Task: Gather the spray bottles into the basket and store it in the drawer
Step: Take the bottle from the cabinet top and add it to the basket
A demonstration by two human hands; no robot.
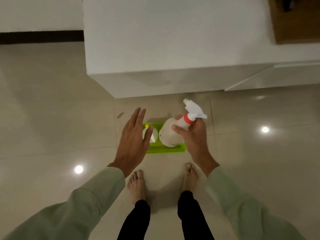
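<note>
- The right hand (194, 134) grips a white spray bottle (173, 134) by its orange-collared neck, tilted over the green basket (164, 149) on the floor (52, 101)
- The left hand (133, 137) hovers open and empty above a smaller spray bottle (150, 134) standing in the basket
- Risk: lowering the tilted bottle could knock that one over
- The white cabinet (164, 49) edge lies just beyond; floor is open left and right

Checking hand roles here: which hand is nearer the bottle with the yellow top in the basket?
Left. The left hand hovers open over the yellow-topped bottle; the right hand is off to its right.
</note>
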